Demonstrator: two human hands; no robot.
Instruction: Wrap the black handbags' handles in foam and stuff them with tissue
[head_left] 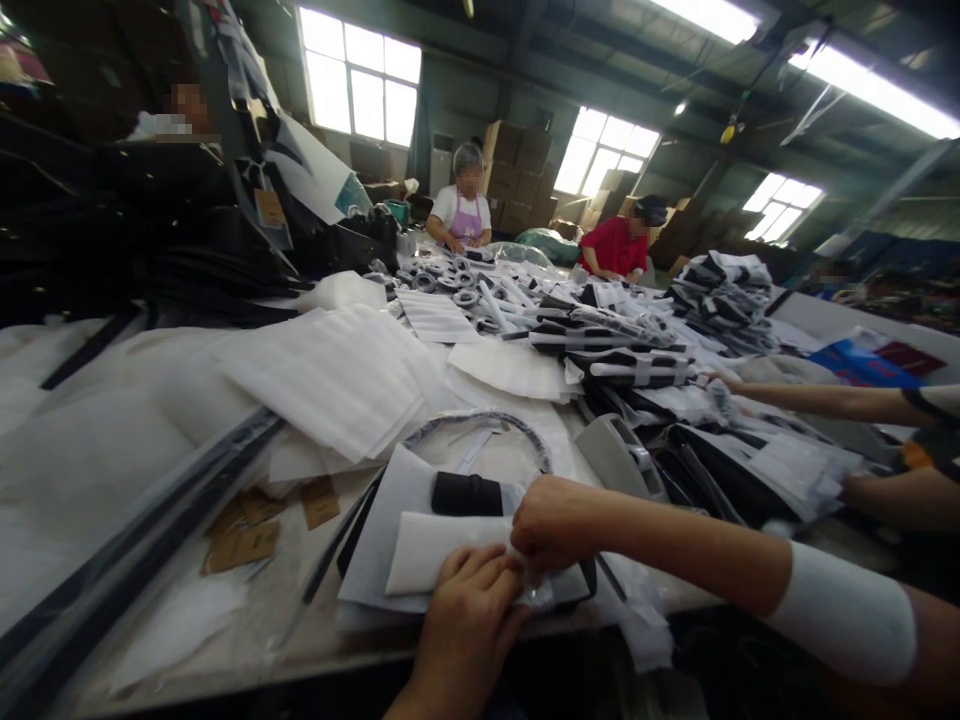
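Two hands work over one white pad (pixel 435 555) at the near edge of a crowded table (pixel 199 660). The left hand (pixel 474 600) lies with fingers slightly spread on the pad's lower edge; the right hand (pixel 551 525), its fingers curled in, rests at the right end. Clear plastic (pixel 538 597) shows just below the right hand, though whether the fingers grip it cannot be told. One black pouch (pixel 466 494) sits just beyond the pad, and one large pale sheet (pixel 375 560) lies beneath both. Behind them curves one plastic-wrapped strap (pixel 480 416). To the left are at least four brown cards (pixel 244 547) and a stack of white sheets (pixel 322 370), too overlapped to count. Across the table stand two co-workers, one in a purple apron (pixel 468 220), one in a red top (pixel 613 246); two other forearms (pixel 832 402) reach in at right. Three windows (pixel 364 75) light the far wall.
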